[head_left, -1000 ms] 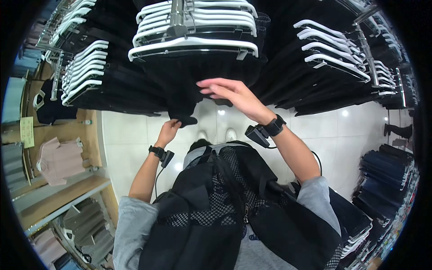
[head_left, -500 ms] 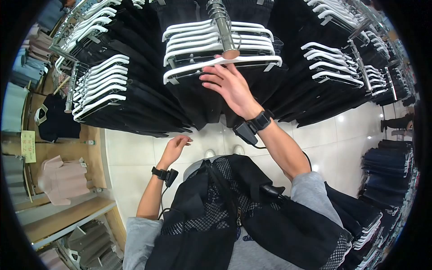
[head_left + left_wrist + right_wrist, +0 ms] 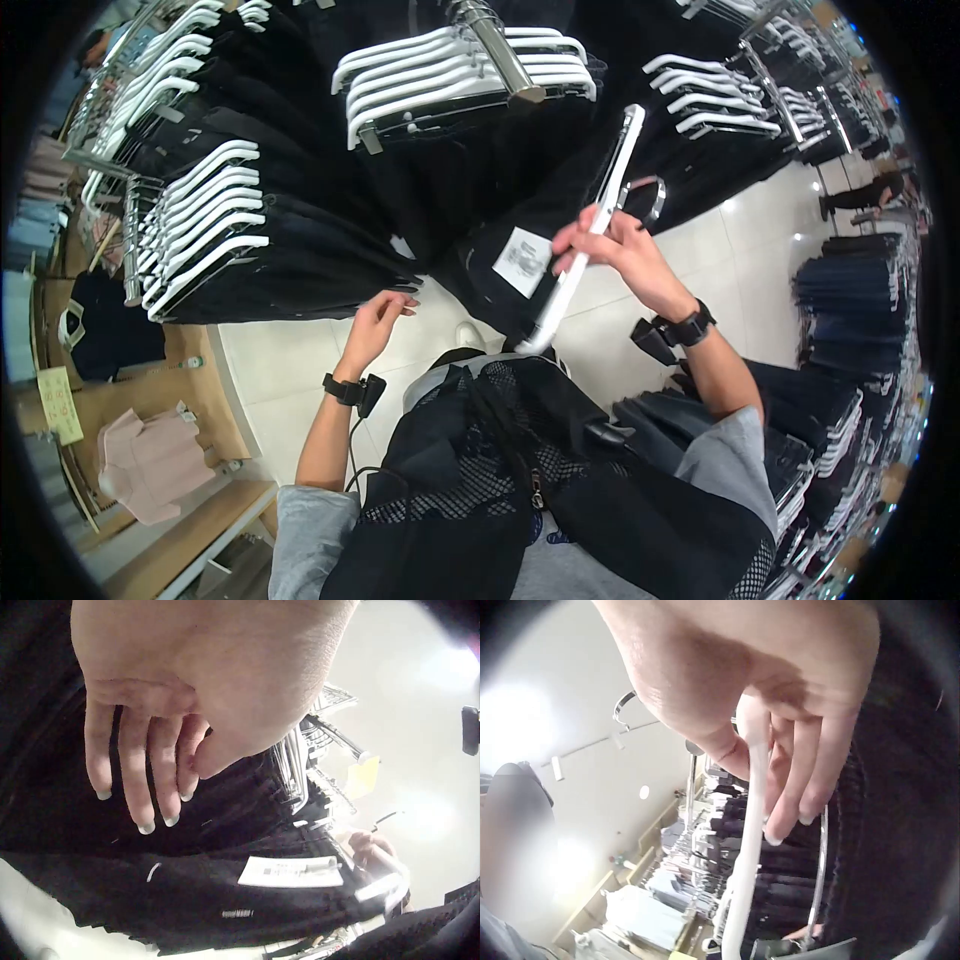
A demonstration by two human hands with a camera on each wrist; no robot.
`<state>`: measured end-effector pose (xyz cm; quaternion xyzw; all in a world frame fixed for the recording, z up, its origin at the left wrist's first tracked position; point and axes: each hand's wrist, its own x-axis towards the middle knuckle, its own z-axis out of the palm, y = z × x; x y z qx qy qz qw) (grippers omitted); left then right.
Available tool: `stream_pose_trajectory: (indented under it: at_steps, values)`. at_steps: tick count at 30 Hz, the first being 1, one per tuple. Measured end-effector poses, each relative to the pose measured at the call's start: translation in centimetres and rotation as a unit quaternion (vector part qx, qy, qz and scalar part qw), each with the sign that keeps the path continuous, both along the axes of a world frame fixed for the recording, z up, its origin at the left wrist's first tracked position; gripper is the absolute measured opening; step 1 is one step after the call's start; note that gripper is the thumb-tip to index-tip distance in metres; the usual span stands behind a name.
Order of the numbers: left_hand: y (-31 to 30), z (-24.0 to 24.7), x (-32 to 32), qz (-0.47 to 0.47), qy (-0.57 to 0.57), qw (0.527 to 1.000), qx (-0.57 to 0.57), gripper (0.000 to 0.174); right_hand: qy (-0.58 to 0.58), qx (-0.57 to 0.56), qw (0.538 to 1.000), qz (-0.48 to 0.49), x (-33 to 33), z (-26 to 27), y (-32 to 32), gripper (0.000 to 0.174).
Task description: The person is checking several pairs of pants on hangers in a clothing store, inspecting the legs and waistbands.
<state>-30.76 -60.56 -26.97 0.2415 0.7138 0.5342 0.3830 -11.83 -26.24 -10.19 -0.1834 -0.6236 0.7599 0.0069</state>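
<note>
My right hand (image 3: 628, 258) grips a white clip hanger (image 3: 590, 240) around its middle, the metal hook jutting out to the right. Black trousers (image 3: 490, 290) hang from it, with a white paper tag (image 3: 523, 262) near the waist. In the right wrist view, thumb and fingers wrap the white hanger bar (image 3: 751, 825), and dark cloth fills the right side. My left hand (image 3: 377, 325) hangs loosely with nothing in it, beside the lower ends of black garments on the left rack. In the left wrist view its fingers (image 3: 135, 772) point down in front of the dark cloth.
A centre rail (image 3: 500, 60) carries several white hangers (image 3: 430, 85) with black trousers. More hangers (image 3: 215, 205) line the left rack and others (image 3: 715, 95) the right one. A pink shirt (image 3: 150, 455) is on the wooden shelf at left; folded dark trousers (image 3: 850, 300) are at right.
My right hand has taken the front hanger with its trousers off the centre rail and brought it down to the right, turning it upright. My left hand let go of the black cloth earlier.
</note>
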Motion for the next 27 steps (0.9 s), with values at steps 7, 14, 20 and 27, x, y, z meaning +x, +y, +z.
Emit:
stream_pose_trajectory:
  at_steps: [7, 14, 20, 27]
  values:
    - [3.4, 3.5, -0.5, -0.03, 0.012, 0.998, 0.053, 0.023, -0.167, 0.045, 0.974, 0.148, 7.7, 0.9, -0.5, 0.022]
    - [6.8, 7.6, 0.3, -0.013, 0.214, 0.966, 0.144, 0.031, -0.163, 0.443, 0.876, 0.097, 6.8, 3.0, -1.1, 0.029]
    - [8.0, 12.4, 0.2, -0.094, 0.376, 0.906, 0.168, 0.028, 0.037, 0.614, 0.781, 0.108, 1.1, 3.7, -1.4, 0.033]
    - [8.5, 14.9, -1.4, 0.001, 0.252, 0.961, 0.114, 0.019, 0.081, 0.62, 0.776, 0.08, -6.4, 4.6, 0.7, 0.04]
